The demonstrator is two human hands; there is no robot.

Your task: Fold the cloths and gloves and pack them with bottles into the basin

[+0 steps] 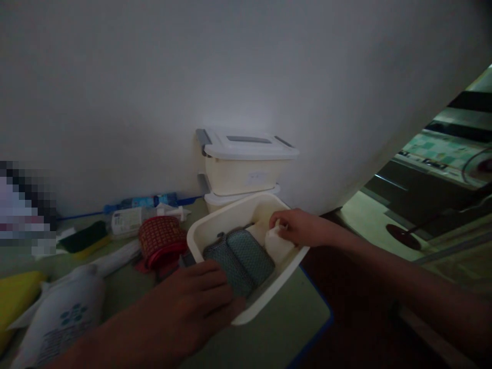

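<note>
An open white plastic storage bin [251, 315] is at the table's corner. Inside lie blue-grey mesh-textured pieces [242, 256], which look like folded cloths or pads. My right hand [294, 227] reaches into the bin's right end and pinches the top of a small white bag-like item [277, 246]; its exact kind is unclear. At the bin's near left side, my left hand [200, 302] has its fingers curled over the rim, which it partly hides.
Behind stand stacked lidded bins [242, 174] against the wall. To the left are a red woven container [161, 238], a plastic bottle [154, 200], a green-yellow sponge [86, 238], a white printed bag [69, 312] and a yellow item [19, 292]. The table's blue edge [331, 312] is at right.
</note>
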